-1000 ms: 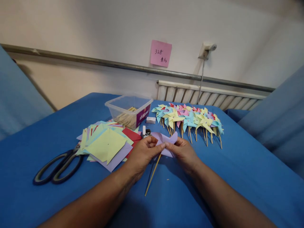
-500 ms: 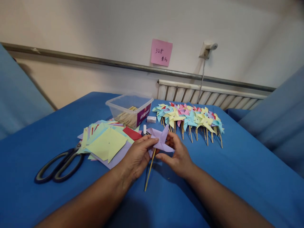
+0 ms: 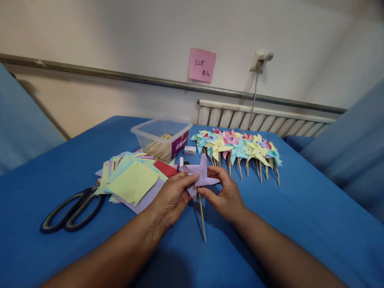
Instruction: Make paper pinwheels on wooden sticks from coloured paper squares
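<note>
Both my hands hold a purple paper pinwheel [image 3: 200, 173] just above the blue table [image 3: 300, 216]. My left hand [image 3: 174, 196] pinches its left side with thumb and fingers. My right hand [image 3: 225, 194] grips the right side near the centre. The pinwheel's wooden stick [image 3: 202, 216] hangs down between my hands, its tip near the cloth. Behind the hands lies a row of several finished pinwheels [image 3: 240, 150] in yellow, blue and pink.
A pile of coloured paper squares [image 3: 133, 182] lies left of my hands, with black scissors [image 3: 72, 208] further left. A clear plastic box [image 3: 162, 138] holds wooden sticks. A small white box [image 3: 190, 150] sits beside it. A pink note [image 3: 202, 65] hangs on the wall.
The pinwheel has turned upright in my hands and its blades have opened out. The stick has swung from slanting left to pointing nearly straight down.
</note>
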Available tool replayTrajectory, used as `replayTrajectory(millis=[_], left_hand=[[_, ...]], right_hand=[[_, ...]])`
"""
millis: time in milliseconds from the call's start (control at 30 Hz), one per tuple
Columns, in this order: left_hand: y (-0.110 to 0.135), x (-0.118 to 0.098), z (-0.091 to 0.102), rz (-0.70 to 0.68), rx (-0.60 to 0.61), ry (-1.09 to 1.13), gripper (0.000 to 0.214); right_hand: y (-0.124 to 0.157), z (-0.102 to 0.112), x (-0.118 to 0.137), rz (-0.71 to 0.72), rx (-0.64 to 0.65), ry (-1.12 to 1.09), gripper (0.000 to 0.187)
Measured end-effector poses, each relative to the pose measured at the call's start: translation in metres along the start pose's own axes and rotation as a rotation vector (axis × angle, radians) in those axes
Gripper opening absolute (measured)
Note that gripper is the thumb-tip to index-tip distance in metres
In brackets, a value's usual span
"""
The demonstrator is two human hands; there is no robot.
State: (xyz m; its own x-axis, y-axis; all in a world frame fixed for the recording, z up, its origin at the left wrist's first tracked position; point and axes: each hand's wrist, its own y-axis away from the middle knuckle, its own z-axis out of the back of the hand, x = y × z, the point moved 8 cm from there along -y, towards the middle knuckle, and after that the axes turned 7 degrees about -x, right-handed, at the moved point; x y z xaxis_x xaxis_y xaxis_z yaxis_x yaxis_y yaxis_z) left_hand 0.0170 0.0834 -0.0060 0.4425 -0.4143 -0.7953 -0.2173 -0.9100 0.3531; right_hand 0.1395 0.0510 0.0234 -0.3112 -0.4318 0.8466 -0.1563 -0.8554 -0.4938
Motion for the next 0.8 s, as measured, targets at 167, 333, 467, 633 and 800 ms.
replayTrajectory(millis=[167, 333, 467, 633, 800], left_hand=[[0.002, 0.002, 0.0, 0.022, -0.007, -0.002, 0.018], [0.002, 0.002, 0.002, 0.017, -0.014, -0.022, 0.013], [0.002, 0.001, 0.001, 0.008, -0.018, -0.024, 0.014], [0.004, 0.001, 0.001, 0.033, -0.037, -0.025, 0.015], [0.007, 0.001, -0.001, 0.033, -0.031, -0.03, 0.016]], right_hand=[[-0.004, 0.004, 0.0, 0.004, -0.029, 0.09, 0.032], [-0.006, 0.006, 0.001, 0.014, -0.048, 0.097, 0.025], [-0.007, 0.009, 0.0, 0.041, -0.08, 0.118, 0.02], [-0.005, 0.01, 0.01, 0.167, -0.078, 0.192, 0.033], [-0.003, 0.007, 0.021, 0.315, -0.049, 0.273, 0.044]])
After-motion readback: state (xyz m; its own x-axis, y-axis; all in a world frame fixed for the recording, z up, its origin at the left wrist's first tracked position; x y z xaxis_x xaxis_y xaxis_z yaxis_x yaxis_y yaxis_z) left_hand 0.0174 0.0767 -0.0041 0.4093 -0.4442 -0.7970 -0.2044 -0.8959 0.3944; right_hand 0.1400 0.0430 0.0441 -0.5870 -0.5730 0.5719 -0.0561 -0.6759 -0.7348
